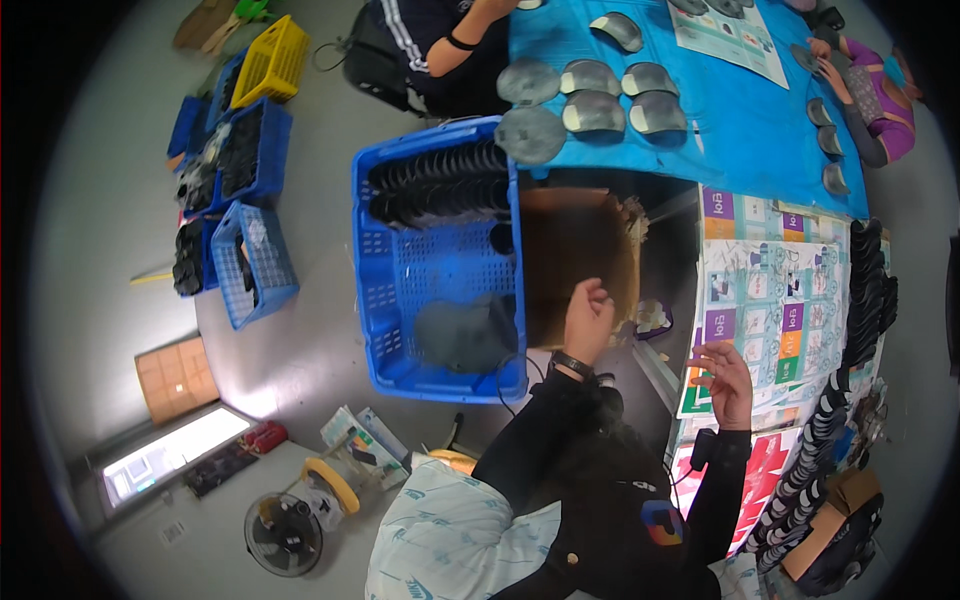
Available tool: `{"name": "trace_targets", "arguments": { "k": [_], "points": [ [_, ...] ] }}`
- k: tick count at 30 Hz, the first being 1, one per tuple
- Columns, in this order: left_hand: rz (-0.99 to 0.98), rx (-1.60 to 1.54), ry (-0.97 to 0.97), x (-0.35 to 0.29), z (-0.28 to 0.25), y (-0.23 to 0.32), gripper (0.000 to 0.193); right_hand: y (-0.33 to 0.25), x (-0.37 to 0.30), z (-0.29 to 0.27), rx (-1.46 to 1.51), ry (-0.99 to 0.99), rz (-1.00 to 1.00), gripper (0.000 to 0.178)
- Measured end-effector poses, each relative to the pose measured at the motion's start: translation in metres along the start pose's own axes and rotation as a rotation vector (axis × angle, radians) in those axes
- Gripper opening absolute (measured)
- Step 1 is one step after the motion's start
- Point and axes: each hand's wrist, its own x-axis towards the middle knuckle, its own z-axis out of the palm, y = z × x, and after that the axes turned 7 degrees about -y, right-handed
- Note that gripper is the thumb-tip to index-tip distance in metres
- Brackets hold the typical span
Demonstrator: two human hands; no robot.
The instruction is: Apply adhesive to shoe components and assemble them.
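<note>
My left hand (589, 322) is raised above a brown cardboard box (578, 245), its fingers curled in. Whatever they hold, if anything, cannot be made out. My right hand (727, 385) hovers at the left edge of the printed sheets (765, 290) on the table, fingers apart and nothing visible in them. Left of the cardboard box stands a large blue plastic crate (372, 330). In its far part lie two rows of curved black pieces (440, 200); near its front lie flat dark grey pieces (465, 335).
A blue-covered table (740, 150) holds several curved grey pieces (594, 115). Dark curved pieces (815, 470) line the right side. Two people sit at the far table (560, 170). On the left floor are blue crates (265, 150), a yellow crate (272, 62) and a fan (284, 533).
</note>
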Motion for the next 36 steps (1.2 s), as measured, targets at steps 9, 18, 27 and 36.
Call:
{"name": "trace_targets", "arguments": {
  "k": [9,18,27,36],
  "points": [
    [-0.108,0.623,0.113,-0.117,-0.172,-0.124,0.056,0.023,-0.111,-0.002,-0.111,-0.138,-0.096,0.044],
    [-0.436,0.944,0.091,-0.128,-0.359,-0.204,0.092,0.026,-0.252,-0.003,-0.290,0.113,-0.204,0.048],
    [-0.689,1.136,-0.041,0.014,-0.346,-0.284,0.115,0.062,-0.283,0.063,-0.231,0.326,-0.243,0.046],
    [-0.398,0.767,0.153,0.013,-0.327,-0.305,0.101,0.079,-0.280,0.143,-0.092,0.363,-0.232,0.037]
  ]
}}
